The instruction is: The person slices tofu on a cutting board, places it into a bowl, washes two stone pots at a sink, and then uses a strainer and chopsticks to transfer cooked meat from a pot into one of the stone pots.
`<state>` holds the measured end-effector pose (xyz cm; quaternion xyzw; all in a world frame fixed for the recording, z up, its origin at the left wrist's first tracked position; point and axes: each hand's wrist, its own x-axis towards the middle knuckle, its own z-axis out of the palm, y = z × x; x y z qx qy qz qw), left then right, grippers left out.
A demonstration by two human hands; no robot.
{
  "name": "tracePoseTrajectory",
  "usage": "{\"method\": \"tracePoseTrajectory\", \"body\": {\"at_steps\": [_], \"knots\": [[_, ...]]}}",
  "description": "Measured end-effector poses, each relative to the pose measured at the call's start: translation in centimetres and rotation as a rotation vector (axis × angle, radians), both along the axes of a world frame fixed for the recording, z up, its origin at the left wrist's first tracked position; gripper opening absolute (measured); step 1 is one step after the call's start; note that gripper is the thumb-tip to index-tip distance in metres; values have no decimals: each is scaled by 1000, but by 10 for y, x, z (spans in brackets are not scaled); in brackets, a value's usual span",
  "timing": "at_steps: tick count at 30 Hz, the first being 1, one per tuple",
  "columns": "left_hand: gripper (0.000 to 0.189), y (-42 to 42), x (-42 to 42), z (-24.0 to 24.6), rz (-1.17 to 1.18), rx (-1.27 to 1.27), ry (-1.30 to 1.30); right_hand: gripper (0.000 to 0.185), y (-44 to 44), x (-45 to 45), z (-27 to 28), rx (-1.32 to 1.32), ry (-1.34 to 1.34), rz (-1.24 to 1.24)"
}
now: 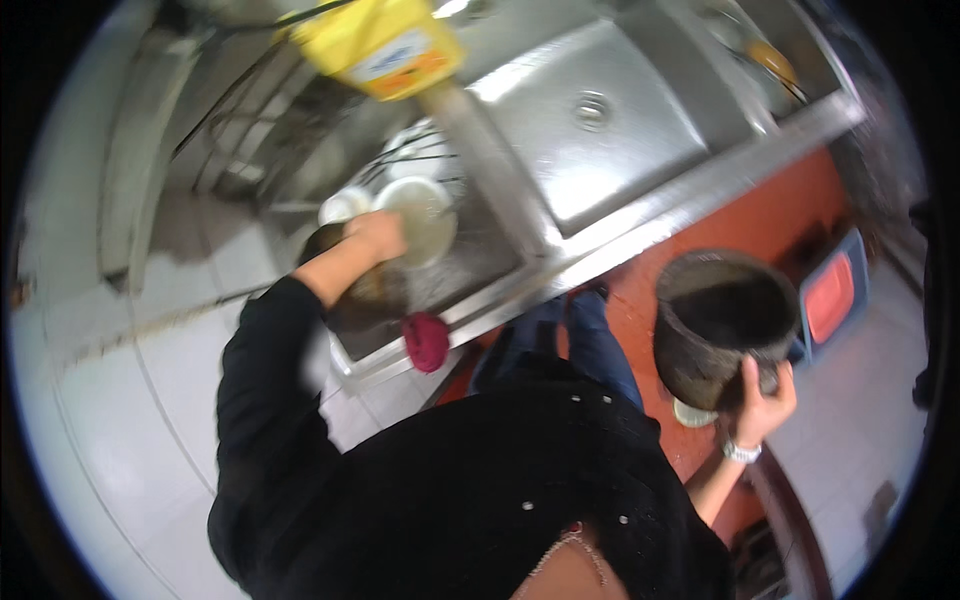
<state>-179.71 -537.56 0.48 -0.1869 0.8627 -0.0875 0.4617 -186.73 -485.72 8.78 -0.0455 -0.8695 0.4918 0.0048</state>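
Observation:
In the left sink basin my left hand (379, 232) has its fingers curled at the rim of a white bowl (424, 225) with cloudy contents. Its fingertips are blurred. Smaller white dishes (346, 204) and a wire rack (416, 150) are beside that bowl. A dark, rounded vessel (367, 296) lies in the basin below my left wrist. Out to the right, my right hand (765, 405) grips the near side of a deep dark pot (724, 322). This pot is tilted so its hollow inside shows, and it is held over the reddish floor.
A stainless steel sink basin (600, 127) with a drain adjoins the left one. A yellow container (382, 52) stands behind the divider. A magenta scrubbing pad (426, 343) sits on the front rim. Beyond the pot are a grey-blue and pink plastic item (832, 296) and, beneath it, a pale dish (694, 414).

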Motion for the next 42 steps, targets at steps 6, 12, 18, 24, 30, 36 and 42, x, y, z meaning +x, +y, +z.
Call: {"method": "tracePoseTrajectory", "body": {"at_steps": [6, 12, 18, 24, 30, 36, 42], "knots": [[38, 2, 10, 48, 237, -108, 174, 46, 71, -5, 6, 93, 226, 152], [30, 9, 50, 88, 541, -14, 651, 54, 95, -33, 24, -249, 434, 330], [27, 14, 63, 90, 409, 56, 673, 46, 10, -81, 93, 124, 424, 707], [29, -2, 97, 92, 468, 60, 670, 50, -163, -101, 108, 616, 501, 992], [27, -30, 114, 84, 409, -19, 517, 35, -297, -88, 84, 1013, 405, 1221], [27, -49, 122, 76, 299, -20, 276, 25, -322, -78, 39, 1335, 342, 1266], [25, -71, 132, 60, 133, 13, 348, 29, -244, -89, 49, 1272, 191, 1075]]}}
